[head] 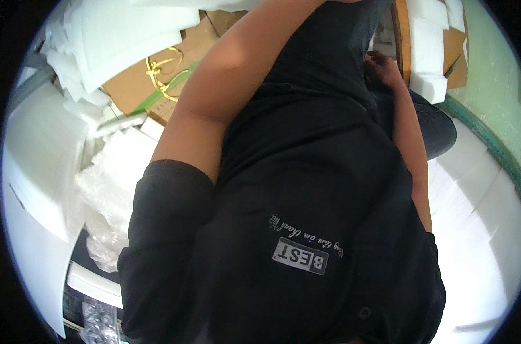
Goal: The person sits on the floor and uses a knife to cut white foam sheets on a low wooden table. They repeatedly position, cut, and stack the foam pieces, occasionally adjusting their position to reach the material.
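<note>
My left forearm [243, 56] crosses up and to the right over my dark trousers, and only a sliver of my left hand [344, 1] shows at the top edge; its fingers are cut off. My right hand [385, 71] is lowered beside my leg, near an orange-brown wooden edge [402, 43]. Its fingers look bent and lie partly in shadow, so whether they hold anything cannot be made out. My black shirt [307, 172], which bears printed writing, fills the middle of the view.
White foam sheets [127, 38] and a cardboard box [131, 86] with yellow strapping [155, 73] lie at the upper left. Clear plastic wrap [101, 206] is below them. White foam blocks [425, 56] stand at the upper right, near a pale green surface [492, 77].
</note>
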The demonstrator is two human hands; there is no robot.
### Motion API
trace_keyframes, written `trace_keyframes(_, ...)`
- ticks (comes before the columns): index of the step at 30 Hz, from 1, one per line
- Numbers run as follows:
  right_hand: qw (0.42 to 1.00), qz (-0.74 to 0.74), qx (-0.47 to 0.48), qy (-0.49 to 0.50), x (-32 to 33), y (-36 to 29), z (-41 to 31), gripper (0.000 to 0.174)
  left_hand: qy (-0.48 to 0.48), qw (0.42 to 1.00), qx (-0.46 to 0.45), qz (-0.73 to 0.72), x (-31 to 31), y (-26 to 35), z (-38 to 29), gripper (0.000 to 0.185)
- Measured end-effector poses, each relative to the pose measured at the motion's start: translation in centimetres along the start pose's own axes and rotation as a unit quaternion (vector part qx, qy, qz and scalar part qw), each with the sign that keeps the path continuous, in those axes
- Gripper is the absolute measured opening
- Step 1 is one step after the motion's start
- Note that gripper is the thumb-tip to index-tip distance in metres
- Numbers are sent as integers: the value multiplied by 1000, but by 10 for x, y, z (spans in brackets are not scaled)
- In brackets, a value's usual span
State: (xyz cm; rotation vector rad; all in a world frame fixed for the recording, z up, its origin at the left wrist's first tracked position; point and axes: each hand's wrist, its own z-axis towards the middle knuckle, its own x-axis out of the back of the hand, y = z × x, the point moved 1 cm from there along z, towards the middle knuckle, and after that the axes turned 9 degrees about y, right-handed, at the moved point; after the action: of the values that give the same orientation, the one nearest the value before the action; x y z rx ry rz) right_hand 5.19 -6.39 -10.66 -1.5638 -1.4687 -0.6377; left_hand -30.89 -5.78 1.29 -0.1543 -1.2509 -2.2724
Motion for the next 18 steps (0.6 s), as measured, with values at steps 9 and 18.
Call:
trace_keyframes(9, 993, -78, 80, -43, 16, -62, -7, 42, 35, 998, 37, -26, 17, -14, -8, 46)
trace_keyframes(18, 963, -52, 70, 257, 131, -68, -88, 41, 92, 992, -41, 80, -27, 50, 1, 35)
